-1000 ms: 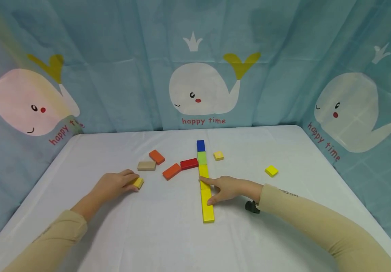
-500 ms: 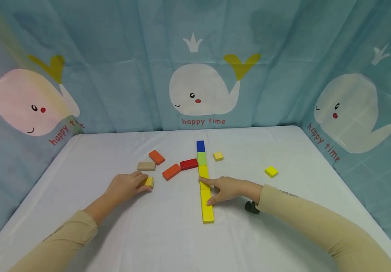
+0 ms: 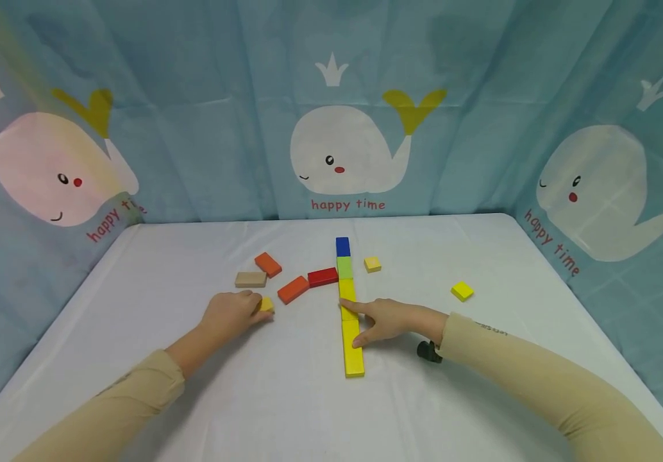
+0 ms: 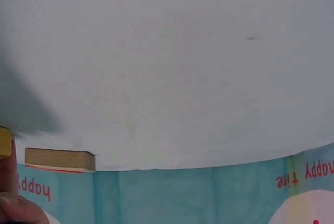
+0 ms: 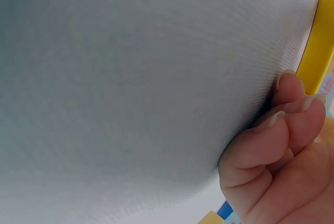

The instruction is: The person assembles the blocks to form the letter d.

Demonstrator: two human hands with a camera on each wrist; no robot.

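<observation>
My left hand (image 3: 233,316) pinches a small yellow block (image 3: 265,305) low over the cloth, left of the row; part of the block shows at the left edge of the left wrist view. A straight row of blocks runs away from me: blue block (image 3: 343,246), green block (image 3: 345,267), then two long yellow blocks. My right hand (image 3: 386,319) lies beside the row, its index finger extended onto the farther yellow block (image 3: 347,289) and its thumb on the nearer yellow block (image 3: 353,359). In the right wrist view its other fingers (image 5: 261,145) are curled in.
Left of the row are a red block (image 3: 322,278) against its side, two orange blocks (image 3: 293,290) and a tan block (image 3: 251,280). To its right lie a pale yellow block (image 3: 372,264) and a yellow block (image 3: 462,290). A printed curtain (image 3: 222,160) stands behind the table.
My left hand has slid right with the small yellow block, closer to the row and just below the tan block. My right hand and the row have stayed put.
</observation>
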